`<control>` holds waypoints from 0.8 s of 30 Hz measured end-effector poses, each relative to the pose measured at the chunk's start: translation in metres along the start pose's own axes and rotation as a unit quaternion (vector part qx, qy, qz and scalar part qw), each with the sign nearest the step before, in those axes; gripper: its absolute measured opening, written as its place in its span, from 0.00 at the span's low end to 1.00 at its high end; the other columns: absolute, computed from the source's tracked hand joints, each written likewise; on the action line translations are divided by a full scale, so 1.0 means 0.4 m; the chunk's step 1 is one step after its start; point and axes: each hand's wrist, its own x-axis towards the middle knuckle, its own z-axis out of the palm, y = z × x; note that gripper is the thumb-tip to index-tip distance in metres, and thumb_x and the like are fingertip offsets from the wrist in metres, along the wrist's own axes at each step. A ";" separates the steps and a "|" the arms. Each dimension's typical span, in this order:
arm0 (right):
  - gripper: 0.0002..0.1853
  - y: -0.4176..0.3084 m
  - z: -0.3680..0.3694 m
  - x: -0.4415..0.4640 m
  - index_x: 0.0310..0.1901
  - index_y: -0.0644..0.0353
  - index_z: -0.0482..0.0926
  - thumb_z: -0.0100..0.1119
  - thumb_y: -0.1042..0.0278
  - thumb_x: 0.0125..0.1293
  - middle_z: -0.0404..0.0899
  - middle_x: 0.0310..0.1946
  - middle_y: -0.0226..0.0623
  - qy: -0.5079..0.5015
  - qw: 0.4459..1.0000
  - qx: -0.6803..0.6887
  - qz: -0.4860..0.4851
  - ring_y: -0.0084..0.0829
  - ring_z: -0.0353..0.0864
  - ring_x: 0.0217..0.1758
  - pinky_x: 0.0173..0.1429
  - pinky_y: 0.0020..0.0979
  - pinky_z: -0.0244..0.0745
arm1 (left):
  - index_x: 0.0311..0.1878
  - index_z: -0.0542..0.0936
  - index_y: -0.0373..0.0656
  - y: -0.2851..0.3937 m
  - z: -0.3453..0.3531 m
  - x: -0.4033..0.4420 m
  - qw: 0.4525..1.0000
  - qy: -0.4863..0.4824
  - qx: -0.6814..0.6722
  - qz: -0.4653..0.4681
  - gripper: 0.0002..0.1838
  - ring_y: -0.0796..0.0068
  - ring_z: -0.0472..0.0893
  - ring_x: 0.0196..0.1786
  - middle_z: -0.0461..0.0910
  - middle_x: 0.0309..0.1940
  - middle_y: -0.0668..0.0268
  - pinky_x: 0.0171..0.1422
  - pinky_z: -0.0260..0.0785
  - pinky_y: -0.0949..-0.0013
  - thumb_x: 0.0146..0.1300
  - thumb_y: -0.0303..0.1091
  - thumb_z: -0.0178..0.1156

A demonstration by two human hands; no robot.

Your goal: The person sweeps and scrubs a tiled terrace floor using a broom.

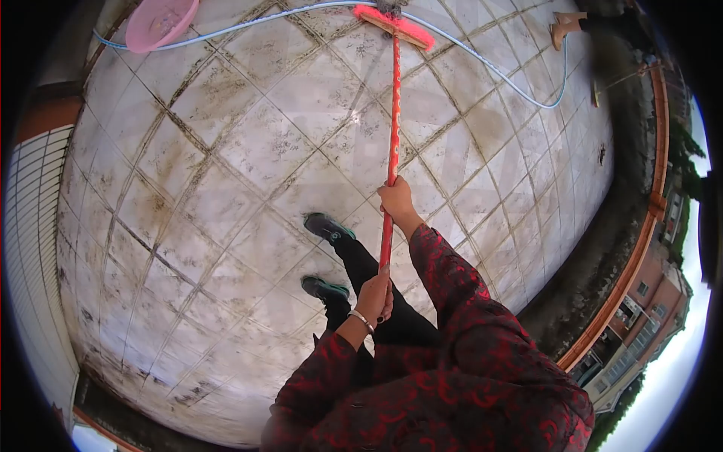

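Note:
A broom with a red handle (395, 113) reaches away from my body across the tiled floor. Its head (399, 30), with bright pink-red bristles, rests on the floor at the top of the view, and a dark grey clump (388, 7) lies against it. My right hand (398, 200) is wrapped round the middle of the handle. Lower down, close to my legs, my left hand (373, 297) grips the handle near its end, a bracelet on the wrist. Both hands are closed, with some fingers hidden.
The tiles (248, 143) are stained, with dark joints. A light blue hose (482, 60) curves across behind the broom head, passing a pink basin (160, 22). Another person's feet (561, 30) stand at upper right. A low orange-topped wall (640, 248) edges the right side; my shoes (327, 226) are below.

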 end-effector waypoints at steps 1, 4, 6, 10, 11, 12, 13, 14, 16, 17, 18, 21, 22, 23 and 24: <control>0.10 -0.030 0.014 0.025 0.37 0.74 0.66 0.49 0.76 0.54 0.74 0.22 0.48 0.011 1.000 0.011 0.003 0.38 0.78 0.16 0.17 0.36 0.72 | 0.25 0.65 0.48 0.046 -0.005 0.006 1.000 0.001 0.004 0.004 0.27 0.80 0.58 0.07 0.59 0.09 0.73 0.11 0.51 0.74 0.64 0.64 0.47; 0.09 -0.152 0.065 0.113 0.35 0.75 0.68 0.50 0.77 0.54 0.73 0.21 0.43 0.011 0.999 0.030 0.007 0.35 0.76 0.15 0.16 0.34 0.69 | 0.24 0.66 0.48 0.189 -0.052 0.016 1.000 0.007 -0.001 0.028 0.27 0.80 0.58 0.07 0.60 0.09 0.73 0.11 0.50 0.74 0.63 0.64 0.48; 0.09 -0.230 0.126 0.164 0.35 0.76 0.69 0.51 0.78 0.54 0.71 0.21 0.41 -0.020 1.000 0.021 0.000 0.32 0.75 0.15 0.16 0.32 0.69 | 0.24 0.66 0.48 0.255 -0.097 0.010 0.998 0.007 -0.026 0.055 0.28 0.81 0.59 0.07 0.60 0.09 0.74 0.11 0.50 0.74 0.63 0.64 0.49; 0.10 -0.293 0.248 0.106 0.37 0.78 0.68 0.48 0.78 0.54 0.75 0.24 0.49 -0.083 0.992 -0.076 -0.058 0.38 0.79 0.18 0.18 0.36 0.72 | 0.25 0.67 0.48 0.234 -0.144 -0.014 0.991 0.025 -0.102 0.082 0.28 0.81 0.58 0.07 0.60 0.10 0.74 0.12 0.50 0.73 0.62 0.66 0.48; 0.11 -0.284 0.276 0.061 0.38 0.78 0.67 0.47 0.79 0.55 0.76 0.25 0.53 -0.100 0.988 -0.095 -0.069 0.39 0.80 0.18 0.18 0.37 0.72 | 0.26 0.67 0.48 0.195 -0.151 -0.021 0.987 0.035 -0.126 0.089 0.28 0.81 0.59 0.08 0.60 0.10 0.74 0.12 0.50 0.73 0.62 0.66 0.48; 0.13 -0.234 0.319 0.042 0.40 0.78 0.66 0.48 0.78 0.54 0.77 0.27 0.59 -0.109 0.982 -0.125 -0.089 0.48 0.81 0.27 0.29 0.40 0.74 | 0.27 0.69 0.51 0.128 -0.169 -0.008 0.980 0.022 -0.177 0.087 0.26 0.80 0.58 0.07 0.59 0.10 0.74 0.12 0.48 0.74 0.63 0.66 0.47; 0.16 -0.181 0.353 0.022 0.42 0.79 0.65 0.49 0.77 0.54 0.77 0.30 0.65 -0.117 0.975 -0.156 -0.111 0.58 0.81 0.36 0.40 0.44 0.77 | 0.27 0.69 0.51 0.072 -0.167 -0.021 0.972 0.012 -0.214 0.101 0.26 0.80 0.58 0.07 0.60 0.10 0.74 0.11 0.48 0.74 0.63 0.65 0.46; 0.15 -0.166 0.361 -0.038 0.43 0.78 0.64 0.49 0.77 0.54 0.76 0.32 0.68 -0.148 0.965 -0.185 -0.111 0.60 0.79 0.40 0.44 0.45 0.75 | 0.27 0.69 0.51 0.014 -0.160 -0.036 0.962 0.001 -0.250 0.114 0.26 0.80 0.59 0.07 0.60 0.10 0.74 0.11 0.49 0.74 0.64 0.65 0.45; 0.15 -0.111 0.355 -0.154 0.42 0.77 0.63 0.48 0.77 0.54 0.75 0.34 0.70 -0.200 0.948 -0.219 -0.112 0.62 0.77 0.42 0.47 0.47 0.74 | 0.27 0.67 0.49 -0.100 -0.148 -0.072 0.951 -0.002 -0.286 0.118 0.27 0.78 0.58 0.08 0.59 0.10 0.72 0.11 0.50 0.73 0.66 0.64 0.42; 0.15 -0.072 0.358 -0.196 0.42 0.76 0.63 0.49 0.77 0.54 0.75 0.33 0.70 -0.223 0.942 -0.224 -0.113 0.62 0.77 0.41 0.46 0.48 0.74 | 0.27 0.67 0.49 -0.141 -0.138 -0.098 0.949 0.002 -0.294 0.116 0.26 0.77 0.58 0.08 0.59 0.11 0.71 0.12 0.51 0.72 0.66 0.64 0.41; 0.15 -0.046 0.350 -0.238 0.43 0.75 0.63 0.49 0.76 0.55 0.75 0.33 0.69 -0.225 0.941 -0.225 -0.112 0.62 0.77 0.41 0.46 0.49 0.73 | 0.27 0.66 0.48 -0.187 -0.134 -0.115 0.946 0.005 -0.300 0.119 0.26 0.77 0.59 0.08 0.59 0.11 0.71 0.12 0.52 0.71 0.67 0.63 0.41; 0.15 0.082 0.334 -0.321 0.41 0.72 0.62 0.52 0.74 0.55 0.75 0.28 0.64 -0.200 0.944 -0.221 -0.140 0.62 0.77 0.35 0.40 0.49 0.73 | 0.27 0.66 0.48 -0.292 -0.130 -0.164 0.948 0.022 -0.306 0.086 0.26 0.77 0.58 0.08 0.58 0.11 0.71 0.12 0.52 0.70 0.68 0.62 0.40; 0.14 0.097 0.329 -0.338 0.39 0.71 0.62 0.53 0.73 0.56 0.75 0.26 0.61 -0.185 0.946 -0.217 -0.154 0.61 0.77 0.33 0.37 0.49 0.73 | 0.26 0.65 0.47 -0.308 -0.128 -0.180 0.951 0.042 -0.298 0.075 0.27 0.77 0.59 0.09 0.58 0.11 0.71 0.12 0.51 0.71 0.68 0.62 0.40; 0.15 0.110 0.322 -0.346 0.39 0.71 0.62 0.54 0.72 0.56 0.75 0.25 0.60 -0.178 0.948 -0.213 -0.154 0.60 0.78 0.32 0.36 0.48 0.73 | 0.25 0.65 0.47 -0.319 -0.131 -0.187 0.954 0.042 -0.287 0.073 0.27 0.77 0.59 0.09 0.58 0.11 0.70 0.12 0.51 0.71 0.68 0.62 0.40; 0.15 0.112 0.311 -0.362 0.39 0.70 0.61 0.54 0.72 0.56 0.75 0.24 0.59 -0.175 0.950 -0.211 -0.153 0.59 0.78 0.31 0.34 0.47 0.74 | 0.25 0.65 0.47 -0.332 -0.134 -0.196 0.957 0.043 -0.279 0.068 0.27 0.77 0.59 0.09 0.59 0.10 0.70 0.12 0.51 0.71 0.68 0.62 0.40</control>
